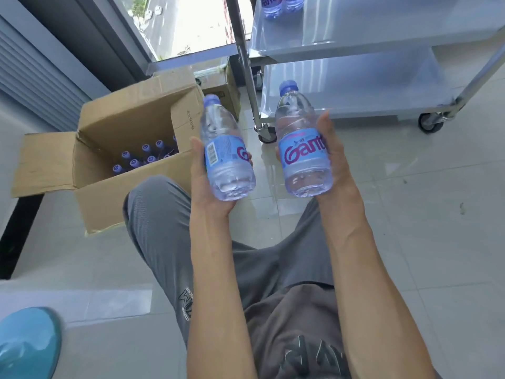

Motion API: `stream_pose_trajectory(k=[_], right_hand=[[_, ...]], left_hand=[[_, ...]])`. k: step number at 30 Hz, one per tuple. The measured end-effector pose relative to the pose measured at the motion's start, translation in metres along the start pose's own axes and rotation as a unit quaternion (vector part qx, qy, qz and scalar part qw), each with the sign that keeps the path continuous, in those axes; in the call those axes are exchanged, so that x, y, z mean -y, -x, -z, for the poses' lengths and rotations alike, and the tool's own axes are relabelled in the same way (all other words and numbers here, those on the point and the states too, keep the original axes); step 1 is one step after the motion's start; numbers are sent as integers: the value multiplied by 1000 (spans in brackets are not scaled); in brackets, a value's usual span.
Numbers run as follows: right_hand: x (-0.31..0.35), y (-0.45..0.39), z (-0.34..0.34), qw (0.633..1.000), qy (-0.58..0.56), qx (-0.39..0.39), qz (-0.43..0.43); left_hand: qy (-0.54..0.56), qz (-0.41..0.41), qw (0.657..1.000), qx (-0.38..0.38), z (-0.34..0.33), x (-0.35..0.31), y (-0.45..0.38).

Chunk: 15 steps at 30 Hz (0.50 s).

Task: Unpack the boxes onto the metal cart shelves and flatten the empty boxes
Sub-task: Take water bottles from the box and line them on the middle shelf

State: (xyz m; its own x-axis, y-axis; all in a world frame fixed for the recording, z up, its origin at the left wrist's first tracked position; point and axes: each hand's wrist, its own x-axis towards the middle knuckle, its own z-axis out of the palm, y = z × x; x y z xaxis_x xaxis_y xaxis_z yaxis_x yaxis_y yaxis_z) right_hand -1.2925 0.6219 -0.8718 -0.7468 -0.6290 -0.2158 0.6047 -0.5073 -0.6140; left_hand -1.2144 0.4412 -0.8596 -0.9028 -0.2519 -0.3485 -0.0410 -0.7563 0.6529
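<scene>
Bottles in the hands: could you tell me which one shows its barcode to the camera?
The left hand's bottle: its label shows a barcode, while the right hand's bottle shows only the brand lettering.

Grey shorts, brown printed shirt

- Left bottle: clear glossy plastic, blue plastic cap, smooth printed film label.
- Right bottle: same clear glossy plastic, blue cap, glossy label.
- Open box: matt brown corrugated cardboard, creased flaps; blue plastic caps inside.
- Cart shelves: smooth metal, hazy pale sheen; frame tube polished and reflective.
- Castor: dark matt wheel in a metal fork.
- Floor: glossy pale tiles.
- Trousers: matt grey knit cloth.
</scene>
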Motion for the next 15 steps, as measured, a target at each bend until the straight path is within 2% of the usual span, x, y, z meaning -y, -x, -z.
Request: stream_pose_trajectory(k=[2, 5, 7, 10, 11, 13, 15], right_hand=[[4, -5, 5, 1000, 3, 10, 1], [6, -13, -3, 1000, -20, 3, 8], [-1, -11, 5, 999, -34, 3, -1], [-15, -3, 22, 998, 40, -53, 21], [-12, -2, 20, 998, 48, -39, 15], [-1, -3, 10, 999, 36, 4, -9], [6, -7, 1, 999, 40, -4, -14]], left_hand=[[14, 17, 999, 28, 2, 0, -1], [26, 50, 998, 5, 4, -1, -9], [14, 76, 997, 20, 0, 1, -7], [26, 59, 995, 83, 1, 6, -4], [31, 53, 994, 93, 2, 5, -2], [30, 53, 994, 86, 6, 3, -5], [23, 45, 997, 57, 6, 0, -8]])
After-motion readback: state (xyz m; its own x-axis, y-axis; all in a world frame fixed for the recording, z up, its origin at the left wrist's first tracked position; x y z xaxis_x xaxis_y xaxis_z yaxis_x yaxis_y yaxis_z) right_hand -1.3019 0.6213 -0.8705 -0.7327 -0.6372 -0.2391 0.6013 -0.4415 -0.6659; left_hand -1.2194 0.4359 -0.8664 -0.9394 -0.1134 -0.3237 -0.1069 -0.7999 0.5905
